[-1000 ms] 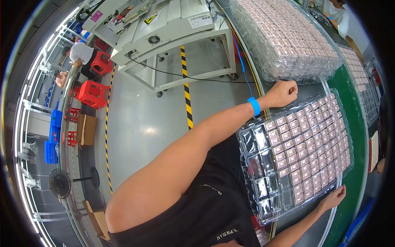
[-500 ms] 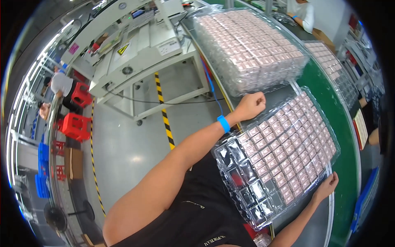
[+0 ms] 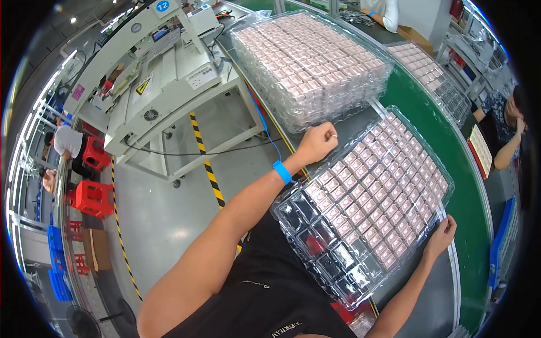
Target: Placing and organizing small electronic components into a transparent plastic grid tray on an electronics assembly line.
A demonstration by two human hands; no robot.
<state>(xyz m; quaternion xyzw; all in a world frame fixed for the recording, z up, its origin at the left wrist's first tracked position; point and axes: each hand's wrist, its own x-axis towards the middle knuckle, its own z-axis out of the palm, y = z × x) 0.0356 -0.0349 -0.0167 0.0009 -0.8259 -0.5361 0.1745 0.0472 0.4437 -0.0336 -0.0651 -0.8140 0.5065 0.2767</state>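
A clear plastic tray [image 3: 369, 225] lies in front of me, with rows of small pale-pink square pieces in most of its pockets. Its near-left pockets are bare. My left hand [image 3: 318, 142], with a blue wristband [image 3: 282, 172], is above the far-left edge of the tray. Its fingers are curled together, and a tiny pale spot shows at the tips; what it is cannot be made out. By the tray's right edge, near a pale strip [image 3: 441, 211], my right hand [image 3: 440, 238] has its fingers bent and pressed together. Whatever they may hold is hidden.
Beyond the tray stands a tall stack of filled trays [image 3: 315, 73] in clear plastic. A green conveyor surface [image 3: 470, 253] runs along the right. Across it are another tray [image 3: 422, 67] and a seated person [image 3: 510, 124]. A white machine [image 3: 163, 96] and red stools [image 3: 93, 198] stand left.
The whole view has shifted, so the tray and stack sit further left, and more of the person at right shows. Both hands stay beside the same tray, fingers bent.
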